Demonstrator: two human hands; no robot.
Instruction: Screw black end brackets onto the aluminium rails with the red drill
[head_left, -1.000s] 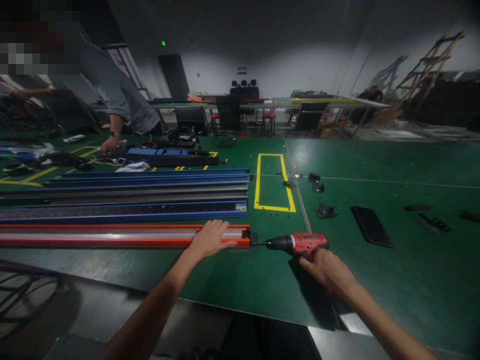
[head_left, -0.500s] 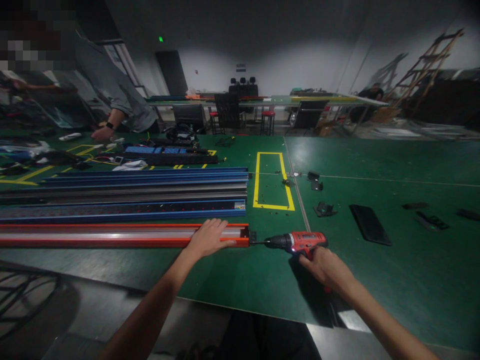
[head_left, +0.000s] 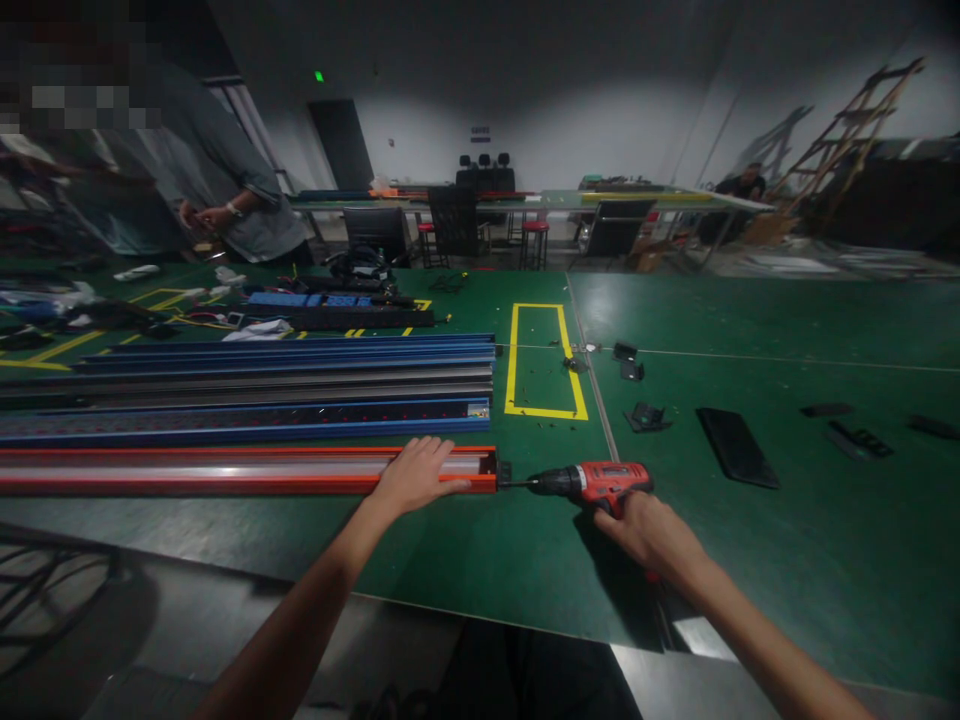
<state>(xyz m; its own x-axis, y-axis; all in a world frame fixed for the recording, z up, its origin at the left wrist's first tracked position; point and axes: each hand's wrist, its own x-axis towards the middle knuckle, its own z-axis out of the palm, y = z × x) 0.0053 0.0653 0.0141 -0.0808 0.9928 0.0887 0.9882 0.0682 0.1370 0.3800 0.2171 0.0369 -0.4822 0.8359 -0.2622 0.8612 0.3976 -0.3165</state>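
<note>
A long orange aluminium rail (head_left: 247, 484) with a pale inner channel lies along the green table. My left hand (head_left: 415, 474) is closed over it near its right end, fingers across the top and thumb along the near side. A black end cap (head_left: 503, 474) sits at that end. My right hand (head_left: 651, 530) is wrapped round the grip of a red and black cordless drill (head_left: 611, 482). The drill is level, and its bit points left at the end cap; the tip appears to meet it, though exact contact is hard to make out.
Behind the orange rail lie blue rails (head_left: 420, 425) and grey-black rails (head_left: 375, 388). Small black parts (head_left: 648, 417) and a black phone-like slab (head_left: 737, 447) lie to the right. Cables and tools clutter the far left, where a person in a grey shirt (head_left: 262, 225) stands.
My hands, the drill and the rail hold nearly the same positions. At the far left, the co-worker's hand has lifted from the table, and both hands now come together in front of the body.
</note>
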